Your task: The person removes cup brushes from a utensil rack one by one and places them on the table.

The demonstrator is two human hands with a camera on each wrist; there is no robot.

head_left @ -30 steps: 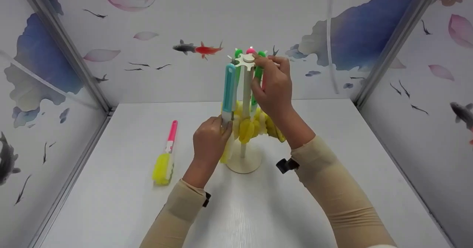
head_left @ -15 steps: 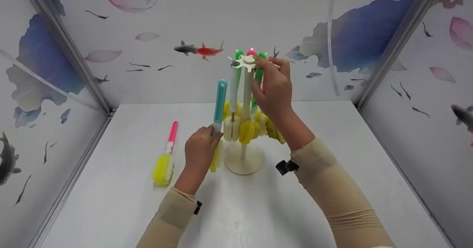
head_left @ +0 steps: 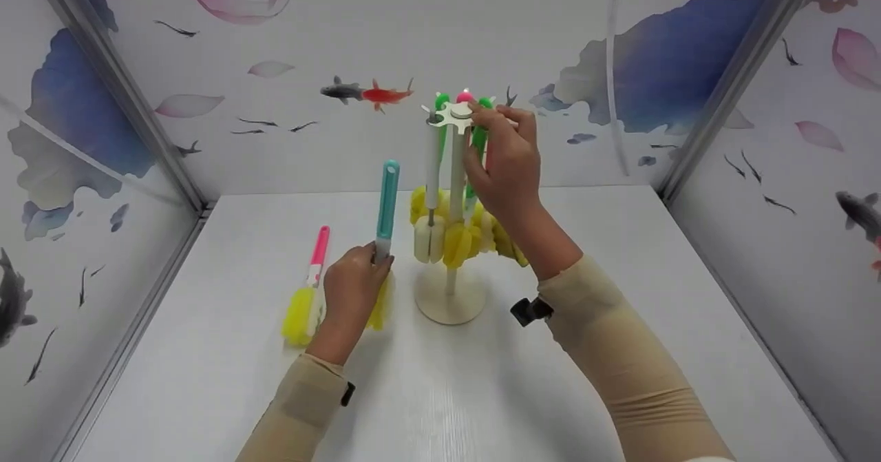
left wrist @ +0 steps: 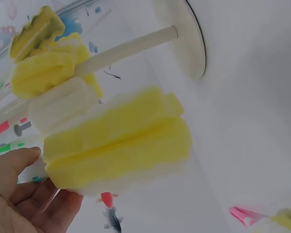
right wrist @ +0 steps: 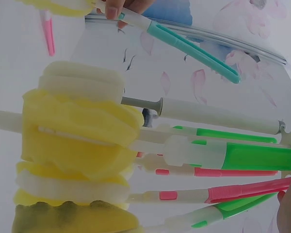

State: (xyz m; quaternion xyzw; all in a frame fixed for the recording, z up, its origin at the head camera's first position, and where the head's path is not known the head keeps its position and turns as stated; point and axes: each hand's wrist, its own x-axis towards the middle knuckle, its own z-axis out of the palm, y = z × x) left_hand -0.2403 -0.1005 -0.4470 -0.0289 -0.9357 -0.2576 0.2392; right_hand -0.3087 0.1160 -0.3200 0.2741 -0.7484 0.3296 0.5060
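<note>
My left hand [head_left: 354, 286] grips a sponge bottle brush [head_left: 387, 200] by the white neck below its teal handle. The brush stands nearly upright, left of the stand and apart from it. Its long yellow-and-white sponge [left wrist: 119, 145] shows whole in the left wrist view. A cream brush stand [head_left: 451, 303] carries several hanging brushes with green, pink and white handles, sponges downward. My right hand [head_left: 509, 159] holds the stand's notched top, fingers at the disc and thumb beside a green handle [right wrist: 264, 155]. A white-handled brush [head_left: 431, 166] hangs on the stand's left side.
A pink-handled sponge brush [head_left: 321, 245] lies on the white table [head_left: 585, 379], left of my left hand. Printed panels [head_left: 275, 145] wall the table at the back and both sides.
My left hand has drawn the teal-handled brush away from the stand, left and down, uncovering the white-handled brush. My right hand has stayed at the stand's top.
</note>
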